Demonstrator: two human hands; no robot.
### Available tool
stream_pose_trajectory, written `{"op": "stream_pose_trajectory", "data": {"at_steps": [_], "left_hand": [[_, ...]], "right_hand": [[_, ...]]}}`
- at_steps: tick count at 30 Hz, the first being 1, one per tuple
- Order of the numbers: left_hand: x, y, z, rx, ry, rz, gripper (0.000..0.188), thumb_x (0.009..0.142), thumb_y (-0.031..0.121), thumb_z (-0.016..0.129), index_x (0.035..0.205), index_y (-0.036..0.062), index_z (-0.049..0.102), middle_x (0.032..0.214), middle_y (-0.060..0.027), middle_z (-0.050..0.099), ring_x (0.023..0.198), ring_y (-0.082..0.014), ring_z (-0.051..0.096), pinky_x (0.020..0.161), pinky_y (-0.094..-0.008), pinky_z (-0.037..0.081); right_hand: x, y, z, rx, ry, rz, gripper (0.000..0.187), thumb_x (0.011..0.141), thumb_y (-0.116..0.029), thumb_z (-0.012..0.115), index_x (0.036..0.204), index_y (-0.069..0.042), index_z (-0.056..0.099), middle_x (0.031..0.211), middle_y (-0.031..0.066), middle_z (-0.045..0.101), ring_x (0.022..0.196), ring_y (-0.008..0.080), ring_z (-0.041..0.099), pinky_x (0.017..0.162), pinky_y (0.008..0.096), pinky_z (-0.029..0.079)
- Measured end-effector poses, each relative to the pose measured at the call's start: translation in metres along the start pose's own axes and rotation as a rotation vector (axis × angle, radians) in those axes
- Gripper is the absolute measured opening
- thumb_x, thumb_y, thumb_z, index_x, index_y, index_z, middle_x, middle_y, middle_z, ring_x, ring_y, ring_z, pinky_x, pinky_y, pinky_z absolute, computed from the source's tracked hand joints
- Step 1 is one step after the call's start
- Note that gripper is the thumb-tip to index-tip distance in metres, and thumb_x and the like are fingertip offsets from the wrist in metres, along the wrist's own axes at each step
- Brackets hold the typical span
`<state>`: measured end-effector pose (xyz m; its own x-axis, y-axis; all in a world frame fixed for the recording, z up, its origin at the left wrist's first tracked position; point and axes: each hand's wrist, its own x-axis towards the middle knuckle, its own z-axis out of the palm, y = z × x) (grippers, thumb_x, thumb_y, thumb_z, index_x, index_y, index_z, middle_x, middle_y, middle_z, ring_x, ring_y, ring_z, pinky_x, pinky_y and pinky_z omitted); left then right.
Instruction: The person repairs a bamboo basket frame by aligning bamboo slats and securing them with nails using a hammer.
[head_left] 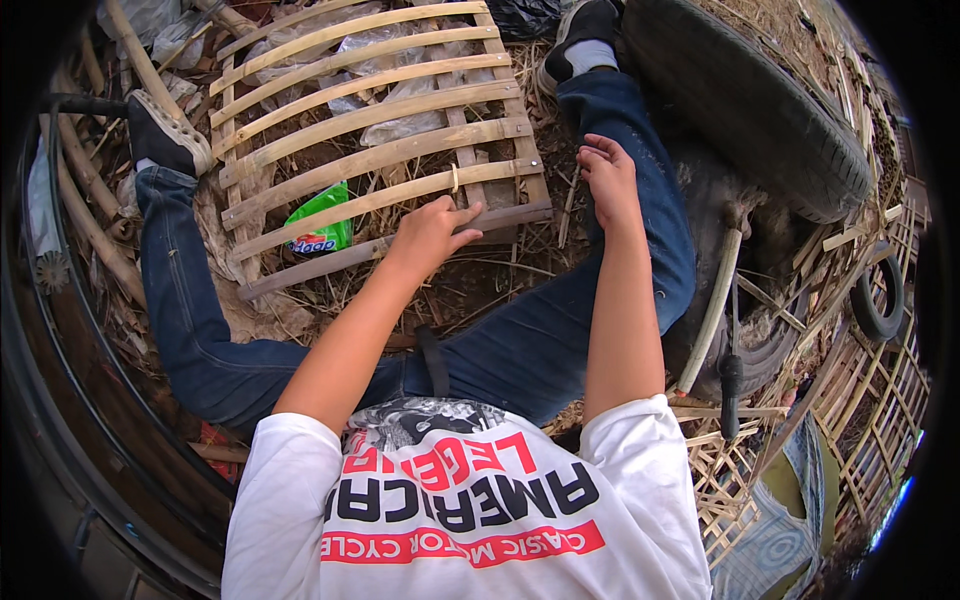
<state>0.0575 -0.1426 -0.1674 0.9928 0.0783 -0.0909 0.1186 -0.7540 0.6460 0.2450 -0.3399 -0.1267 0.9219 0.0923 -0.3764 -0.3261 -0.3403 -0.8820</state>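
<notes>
In front of me lies a slatted bamboo frame [380,150], its pale strips fixed across narrow side rails. My left hand [432,235] is at its nearest slat [350,257], the thumb on the near edge and the index finger across the far edge. A small pale loop or peg [455,179] stands on the slat just beyond that hand. My right hand [608,180] is raised over my right leg, apart from the frame. Its fingers are curled together; whatever they may hold is too small to make out.
A green plastic packet [322,218] lies under the slats among straw and clear plastic. A large tire [750,105] leans at the far right, near a dark-handled tool [731,385]. Woven bamboo pieces [860,410] lie at right. Curved dark metal [85,400] runs along the left.
</notes>
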Motion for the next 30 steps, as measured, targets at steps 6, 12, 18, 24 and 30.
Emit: {"op": "stream_pose_trajectory", "data": {"at_steps": [6, 12, 18, 24, 30], "left_hand": [[-0.002, -0.005, 0.002, 0.003, 0.005, 0.011, 0.039, 0.081, 0.033, 0.074, 0.117, 0.0213, 0.07, 0.08, -0.0082, 0.057, 0.072, -0.0286, 0.062, 0.066, -0.0408, 0.051], [-0.001, -0.001, -0.002, -0.009, 0.004, 0.003, 0.038, 0.081, 0.031, 0.075, 0.117, 0.0193, 0.071, 0.08, -0.0082, 0.057, 0.072, -0.0276, 0.061, 0.067, -0.0398, 0.049], [0.001, 0.001, 0.001, -0.016, 0.003, 0.014, 0.038, 0.081, 0.03, 0.075, 0.117, 0.017, 0.071, 0.081, -0.0097, 0.058, 0.073, -0.029, 0.06, 0.068, -0.0404, 0.049], [0.003, -0.006, 0.009, 0.093, 0.004, 0.065, 0.04, 0.081, 0.033, 0.074, 0.118, 0.0184, 0.07, 0.086, -0.0103, 0.061, 0.078, -0.0301, 0.063, 0.069, -0.0413, 0.05], [0.005, -0.03, 0.016, 0.116, -0.017, 0.108, 0.039, 0.082, 0.026, 0.073, 0.12, 0.0194, 0.068, 0.089, -0.0121, 0.06, 0.084, -0.0322, 0.062, 0.074, -0.0429, 0.05]], "right_hand": [[-0.038, -0.045, -0.026, 0.055, -0.087, -0.195, 0.031, 0.088, -0.01, 0.065, 0.117, 0.001, 0.061, 0.109, 0.0102, 0.065, 0.102, 0.0153, 0.06, 0.09, 0.0277, 0.046], [-0.126, -0.069, -0.075, 0.072, 0.014, -0.327, 0.027, 0.089, -0.003, 0.063, 0.116, 0.002, 0.06, 0.108, 0.0099, 0.065, 0.103, 0.015, 0.062, 0.091, 0.0265, 0.047], [-0.2, -0.04, -0.122, 0.018, 0.297, -0.456, 0.018, 0.092, 0.001, 0.06, 0.109, 0.002, 0.059, 0.103, 0.0092, 0.065, 0.098, 0.0148, 0.063, 0.09, 0.0263, 0.047], [-0.243, 0.082, -0.118, 0.035, 0.393, -0.181, 0.014, 0.091, -0.001, 0.061, 0.106, 0.0, 0.06, 0.095, 0.0022, 0.062, 0.084, 0.0074, 0.059, 0.076, 0.0211, 0.048], [-0.255, 0.192, -0.106, -0.172, 0.47, 0.102, 0.02, 0.087, -0.006, 0.065, 0.106, 0.002, 0.064, 0.09, 0.0066, 0.068, 0.075, 0.0108, 0.063, 0.07, 0.0253, 0.05]]}}
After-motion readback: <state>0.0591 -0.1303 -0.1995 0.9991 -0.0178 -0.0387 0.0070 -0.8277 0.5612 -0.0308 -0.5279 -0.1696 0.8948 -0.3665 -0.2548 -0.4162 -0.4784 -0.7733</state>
